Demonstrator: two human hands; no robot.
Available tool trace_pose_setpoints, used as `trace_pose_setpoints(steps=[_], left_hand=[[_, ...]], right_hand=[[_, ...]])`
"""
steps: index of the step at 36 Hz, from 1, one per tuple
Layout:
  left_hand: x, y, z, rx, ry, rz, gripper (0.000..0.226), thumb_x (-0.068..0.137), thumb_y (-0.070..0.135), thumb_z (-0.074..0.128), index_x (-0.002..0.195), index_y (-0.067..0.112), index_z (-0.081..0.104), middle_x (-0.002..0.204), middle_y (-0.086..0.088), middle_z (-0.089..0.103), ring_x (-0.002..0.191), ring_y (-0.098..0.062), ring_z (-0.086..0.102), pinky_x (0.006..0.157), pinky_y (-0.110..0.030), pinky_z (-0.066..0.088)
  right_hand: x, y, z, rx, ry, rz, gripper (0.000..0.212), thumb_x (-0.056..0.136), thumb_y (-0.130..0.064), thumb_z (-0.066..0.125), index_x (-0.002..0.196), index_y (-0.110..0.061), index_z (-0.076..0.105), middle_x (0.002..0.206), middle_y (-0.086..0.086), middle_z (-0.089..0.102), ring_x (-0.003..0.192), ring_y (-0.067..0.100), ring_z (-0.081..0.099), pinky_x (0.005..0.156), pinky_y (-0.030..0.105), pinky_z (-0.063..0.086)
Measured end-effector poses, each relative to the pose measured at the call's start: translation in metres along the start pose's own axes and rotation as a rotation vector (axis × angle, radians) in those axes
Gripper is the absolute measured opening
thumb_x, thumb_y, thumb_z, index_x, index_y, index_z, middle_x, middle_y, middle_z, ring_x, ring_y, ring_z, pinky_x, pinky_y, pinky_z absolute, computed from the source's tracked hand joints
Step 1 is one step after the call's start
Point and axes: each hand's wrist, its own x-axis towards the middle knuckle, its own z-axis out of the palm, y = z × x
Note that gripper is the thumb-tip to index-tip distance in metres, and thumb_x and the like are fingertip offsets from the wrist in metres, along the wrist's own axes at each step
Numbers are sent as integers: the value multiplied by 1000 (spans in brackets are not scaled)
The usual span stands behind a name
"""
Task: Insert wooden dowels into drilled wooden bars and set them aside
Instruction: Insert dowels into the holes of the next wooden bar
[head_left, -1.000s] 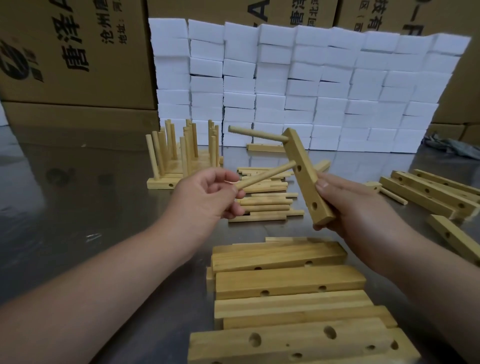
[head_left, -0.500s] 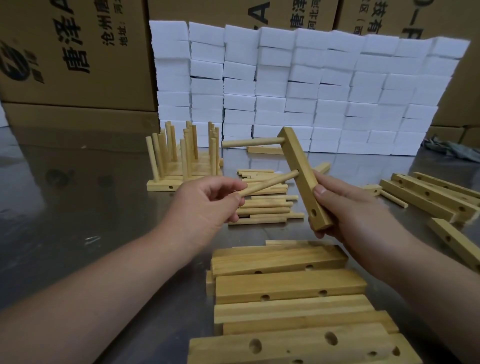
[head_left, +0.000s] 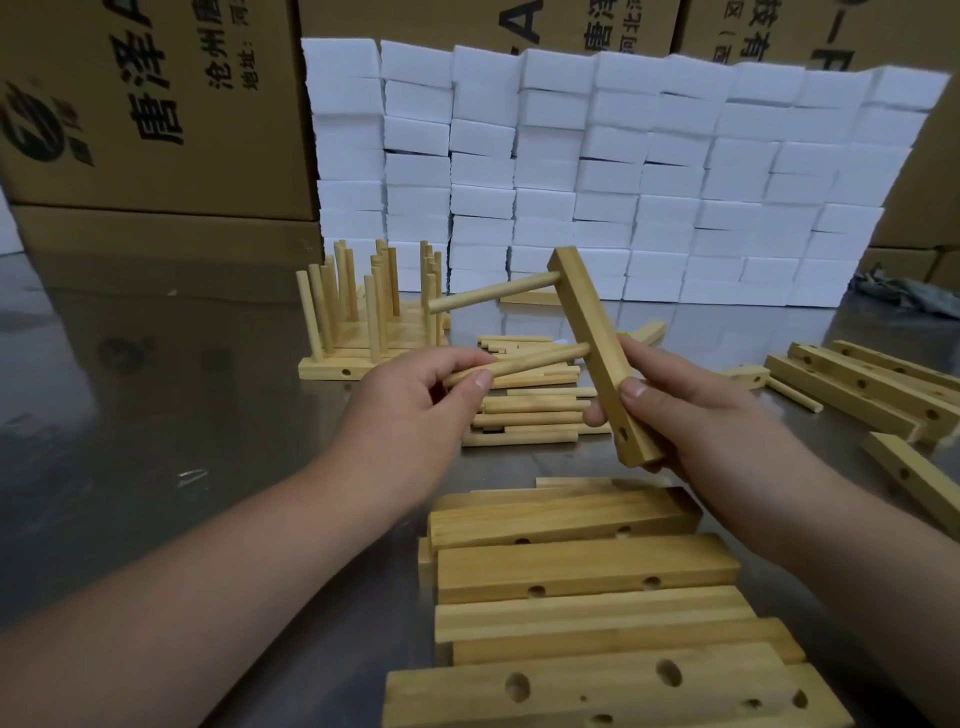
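Closing in now: the second dowel (head_left: 530, 361) has brought its tip up to the middle hole of the bar (head_left: 587, 317), held above the table's centre. Left hand (head_left: 415, 410) pinches that dowel, and right hand (head_left: 691, 415) grips the bar's near end. First dowel (head_left: 493, 296) sits seated at the far end, while the near hole (head_left: 623, 432) is empty. One firm push looks due, then one more dowel.

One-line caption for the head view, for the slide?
Left hand holds a second dowel against the drilled bar gripped by the right hand; first dowel already seated near its top end.
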Motion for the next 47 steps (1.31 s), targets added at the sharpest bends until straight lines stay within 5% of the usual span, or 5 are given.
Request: trace_pose_setpoints(steps=[12,26,31,36,47], left_hand=[[-1,0,0,116,5,127,19,91,25,51,102,33,64,74,23,56,77,18,49,62,3,34],[-3,6,-7,81,-56,46,23,89,28,52,71,41,60,80,33,60,79,19,52,59,3,35],[-4,8,-8,7,-125,-92,28,92,28,46,69,29,62,42,25,51,79,-2,56,66,-23,34],[-3,8,-5,-53,-85,-101,27,91,32,47,71,30,65,40,24,48,47,1,44,62,-26,34],[8,-3,-9,-276,147,-205,22,98,27,38,90,27,58,61,5,51,45,-3,44,42,-14,38]], right_hand=[[-5,-3,2,1,-63,-40,41,76,-39,54,112,-59,47,85,-5,72,75,12,56,70,29,43],[-7,-6,0,-13,-78,-22,49,76,-30,56,124,-42,52,79,-1,72,69,0,58,62,12,45],[-9,-9,-1,-29,-69,-51,45,84,-19,56,125,-39,50,78,-1,72,67,-3,59,61,6,43],[-9,-11,1,-34,-22,-87,48,81,-24,55,126,-40,50,80,-1,72,77,8,62,64,11,45],[0,-4,-1,-9,224,-37,38,97,-22,43,127,-44,48,83,-8,73,76,3,61,82,32,47]])
